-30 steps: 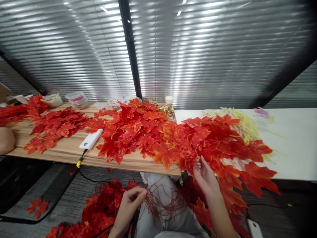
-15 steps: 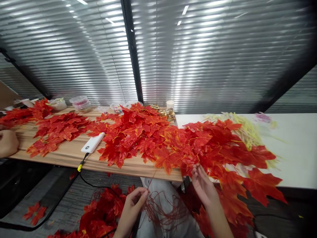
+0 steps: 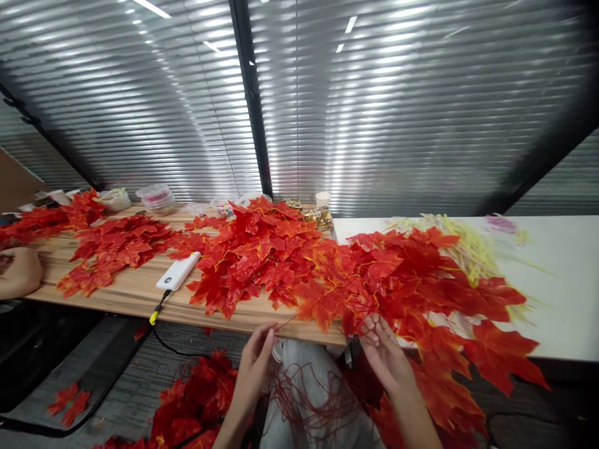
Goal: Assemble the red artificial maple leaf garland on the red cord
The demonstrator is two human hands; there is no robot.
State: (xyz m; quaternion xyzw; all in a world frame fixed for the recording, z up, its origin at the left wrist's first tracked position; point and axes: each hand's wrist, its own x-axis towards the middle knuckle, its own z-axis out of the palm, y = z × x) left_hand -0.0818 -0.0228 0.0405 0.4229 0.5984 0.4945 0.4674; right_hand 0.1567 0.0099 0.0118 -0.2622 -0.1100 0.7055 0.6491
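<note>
My left hand [image 3: 256, 355] is closed in a pinch on a thin reddish string, just off the table's front edge. The string runs from its fingertips toward the red leaves. Farther right, my right hand [image 3: 381, 349] has its fingers curled at the lower edge of a bunch of red artificial maple leaves [image 3: 388, 268]; what exactly lies between its fingertips is too small to make out. A loose tangle of dark red string [image 3: 311, 399] rests on my lap below both hands.
On the wooden table [image 3: 140, 293] lie more red leaf piles [image 3: 124, 240] and a white power bank [image 3: 178, 272] with a black cable. Plastic tubs [image 3: 156, 198] and a paper cup [image 3: 322, 199] stand behind. Yellow shreds [image 3: 472, 249] lie on the white table. Another person's hand [image 3: 21, 272] rests at left.
My left hand has risen toward the table edge with the string. My right hand stays at the leaves, its fingers now more curled. The view has shifted slightly.
</note>
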